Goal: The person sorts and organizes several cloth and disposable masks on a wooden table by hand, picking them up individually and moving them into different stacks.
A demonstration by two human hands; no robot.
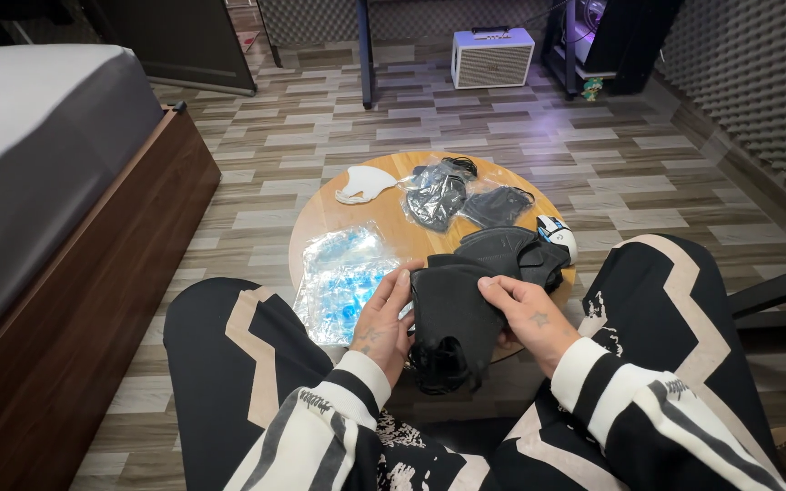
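Both my hands hold a black fabric face mask (452, 318) in front of my knees, at the near edge of a small round wooden table (384, 227). My left hand (382, 318) grips its left side and my right hand (525, 314) pinches its right upper edge. The mask's lower part bunches and hangs down between my hands. Just behind it on the table lie more black masks (516, 250).
On the table: a clear plastic bag with blue contents (343, 277), a white mask (364, 184), a black mask in clear wrapping (436, 193), a dark grey mask (495, 205), a small white and black object (557, 235). A bed (38, 164) stands left; a white speaker (491, 56) far back.
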